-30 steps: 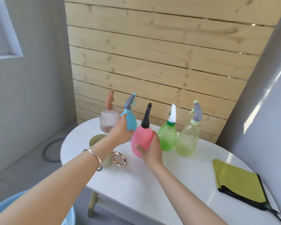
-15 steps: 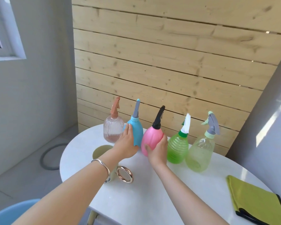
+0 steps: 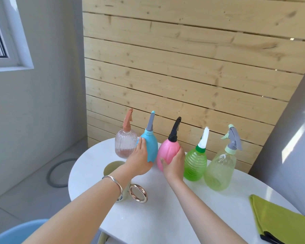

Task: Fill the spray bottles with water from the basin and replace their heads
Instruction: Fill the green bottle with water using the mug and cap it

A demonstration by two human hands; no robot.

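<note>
On the table (image 3: 165, 212), the right hand (image 3: 174, 165) is clasping the pink bottle (image 3: 167, 149) and the left hand (image 3: 139, 161) is pressing flat-fingered on the blue bottle (image 3: 152, 147) — jostled neighbours are risking toppling.

Bare forearms without sleeves; a silver bangle (image 3: 115, 184) circles the left wrist.

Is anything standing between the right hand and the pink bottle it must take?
Nothing visible. The right hand already grips the pink bottle directly; the green bottle stands close beside its fingers but does not block.
</note>
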